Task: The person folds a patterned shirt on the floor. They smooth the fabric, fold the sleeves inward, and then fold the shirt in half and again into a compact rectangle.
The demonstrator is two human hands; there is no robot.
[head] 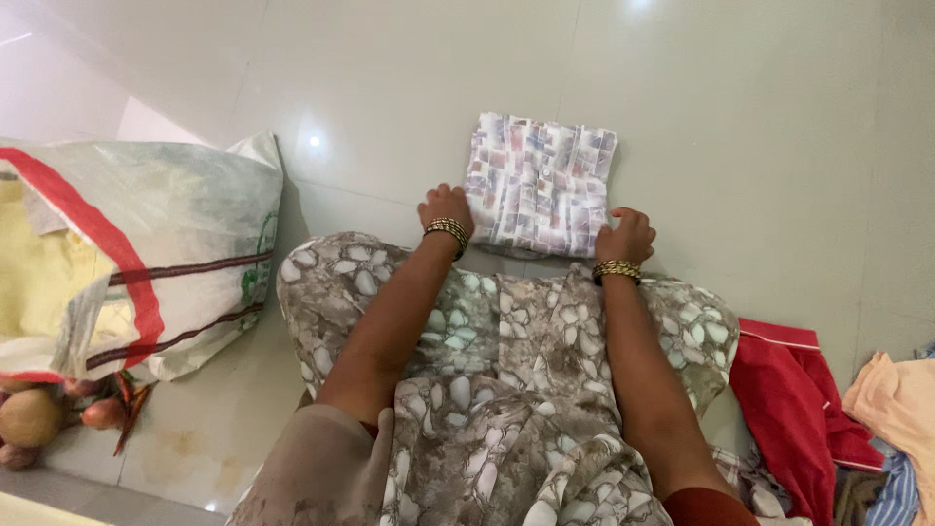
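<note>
A folded patterned shirt (539, 185) lies on the tiled floor (760, 146) at twelve o'clock. The left hand (446, 207) and right hand (626, 237), fingers curled, grip its near corners; a red cloth (789, 390) lies at four o'clock.

Glossy smooth floor tiles (409, 78), soft matt folded patterned cloth (541, 185), shiny metal bangles (446, 230), coarse woven plastic sack (146, 244), matt red fabric (789, 390)

Woven sack (166, 244), onions (39, 414), red cloth (789, 409)
</note>
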